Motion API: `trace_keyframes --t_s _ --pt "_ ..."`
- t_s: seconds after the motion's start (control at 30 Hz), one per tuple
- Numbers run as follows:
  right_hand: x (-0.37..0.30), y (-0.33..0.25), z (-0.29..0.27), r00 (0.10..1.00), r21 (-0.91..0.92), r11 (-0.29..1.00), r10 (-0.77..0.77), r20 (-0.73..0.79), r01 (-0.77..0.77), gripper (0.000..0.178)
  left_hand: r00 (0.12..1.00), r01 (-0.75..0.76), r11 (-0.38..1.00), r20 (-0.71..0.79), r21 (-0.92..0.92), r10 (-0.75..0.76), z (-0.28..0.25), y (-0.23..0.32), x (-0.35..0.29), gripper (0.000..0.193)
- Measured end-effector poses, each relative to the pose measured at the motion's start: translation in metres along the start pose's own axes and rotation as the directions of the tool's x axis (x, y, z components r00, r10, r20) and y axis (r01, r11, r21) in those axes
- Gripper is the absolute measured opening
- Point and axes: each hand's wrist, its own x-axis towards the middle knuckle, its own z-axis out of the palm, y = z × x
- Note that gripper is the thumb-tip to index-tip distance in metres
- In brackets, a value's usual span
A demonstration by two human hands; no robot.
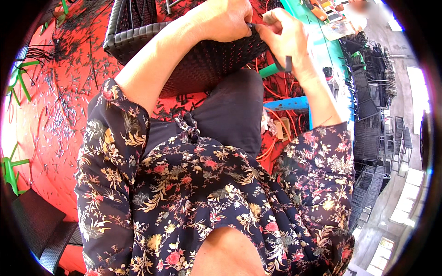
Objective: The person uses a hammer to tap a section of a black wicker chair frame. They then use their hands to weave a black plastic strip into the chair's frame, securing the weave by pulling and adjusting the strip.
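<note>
A black woven wicker chair (207,64) rests tilted against my dark-trousered lap, its lattice side facing me. My left hand (223,20) is closed at the chair's upper edge, with the fingertips curled over the rim. Close by on the right, my right hand (287,41) pinches thumb against finger at the same edge. A dark flat strip (288,63) curves beside my right wrist; where it runs under the hand is hidden. The fingertips nearly meet, and what lies between them is too small to make out fully.
Red floor (60,115) is littered with short black strip scraps. A turquoise table (317,27) with tools and a blue bar (287,104) stand right. Stacked black woven furniture (368,106) is beyond. Green legs (11,172) and a black woven piece (37,211) lie left.
</note>
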Motion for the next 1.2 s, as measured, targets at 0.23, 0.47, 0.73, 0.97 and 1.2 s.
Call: trace_keyframes --t_s 0.23,0.47,0.73,0.97,1.2 --pt "0.041 -0.014 0.002 0.916 -0.184 0.983 0.067 0.396 0.008 0.020 0.999 0.035 0.995 -0.026 0.096 -0.033 0.018 -0.013 -0.003 0.019" --pt "0.054 -0.014 -0.006 0.849 -0.091 0.993 -0.017 0.528 0.076 0.018 0.996 0.089 0.983 0.012 0.163 -0.092 0.019 -0.002 0.010 0.020" --pt "0.010 0.009 -0.005 0.980 -0.268 0.955 -0.078 0.183 0.126 0.017 0.998 0.037 0.988 -0.063 0.148 -0.028 0.031 0.008 0.014 0.019" --pt "0.046 0.003 -0.023 0.797 -0.239 0.970 0.110 0.594 0.044 0.016 0.991 0.025 0.987 -0.136 0.161 -0.003 0.044 0.009 0.013 0.018" --pt "0.021 0.017 0.001 0.955 -0.193 0.948 -0.212 0.208 0.252 0.013 0.996 0.018 0.966 -0.090 0.258 0.005 0.040 0.005 0.017 0.017"
